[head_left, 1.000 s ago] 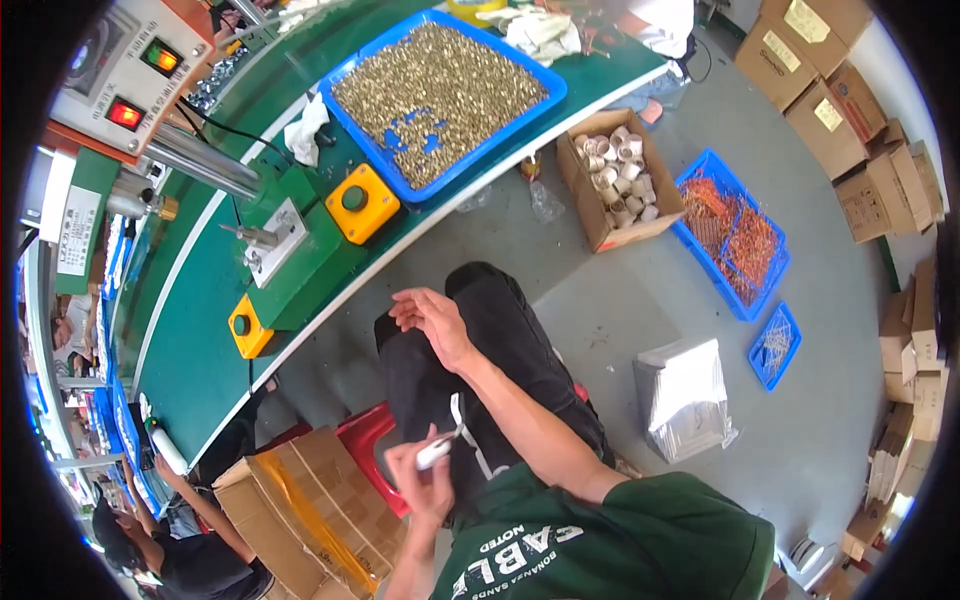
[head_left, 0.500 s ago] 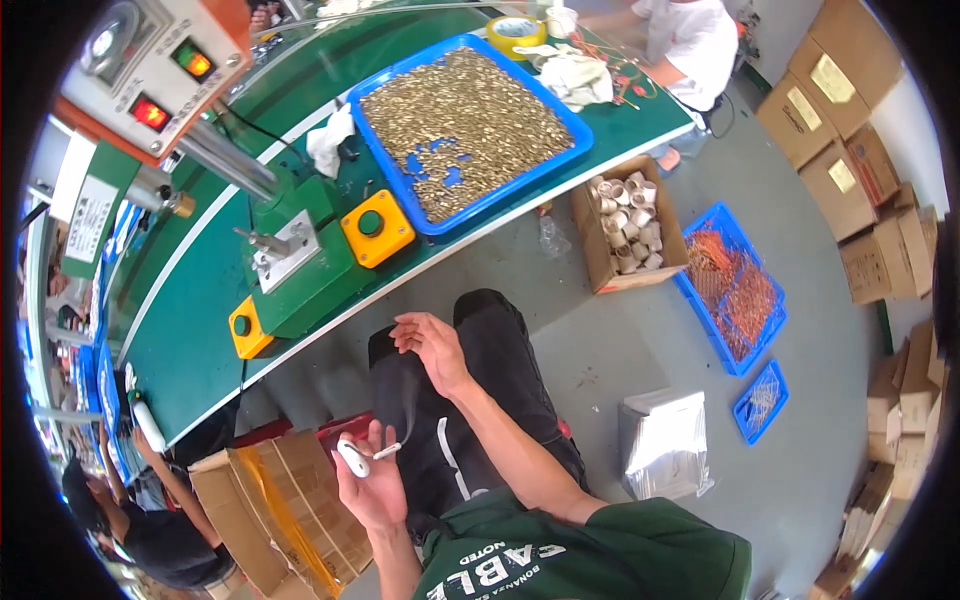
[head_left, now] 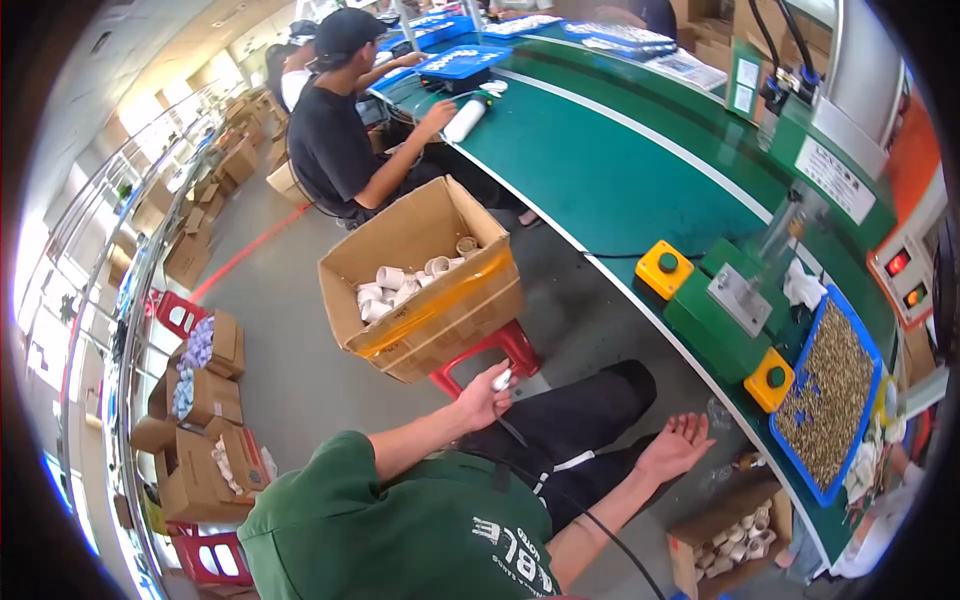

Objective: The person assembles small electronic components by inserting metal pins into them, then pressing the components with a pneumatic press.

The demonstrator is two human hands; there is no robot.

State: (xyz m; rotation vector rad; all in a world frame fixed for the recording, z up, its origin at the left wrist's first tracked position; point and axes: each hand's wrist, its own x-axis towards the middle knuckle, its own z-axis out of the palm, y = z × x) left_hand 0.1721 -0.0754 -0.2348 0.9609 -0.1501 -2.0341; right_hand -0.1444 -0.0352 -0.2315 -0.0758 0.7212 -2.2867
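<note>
White bit (head_left: pixel 501 380) pinched in the left hand (head_left: pixel 482 397), fingertips closed round it, beside the black pants (head_left: pixel 575 405). Can't tell if that's one piece or more, since the fingers cover part of it. Right hand (head_left: pixel 677 450) has let go of everything: palm up, fingers loosely spread, near the bench edge but apart from it. So that's two hands, one holding, with open room over the lap between them.

Past the left hand there's one red stool (head_left: pixel 515 350) with one big box (head_left: pixel 345 285) on it. White cups (head_left: pixel 389 277) sit inside, too overlapped to count. A strip of floor runs between box and bench (head_left: pixel 580 160). One green press (head_left: pixel 700 335) stands right by the white bench edge, two yellow button boxes (head_left: pixel 664 269) flanking it, so not much room there. Its top is cut off by the frame.

One blue tray (head_left: pixel 800 468) of brass bits (head_left: pixel 830 400) lies beyond, way too many to count. Second cup box (head_left: pixel 683 570) is at the bottom, cut off too. Up the bench, one co-worker (head_left: pixel 335 140) in black sits near one white bottle (head_left: pixel 464 120).
</note>
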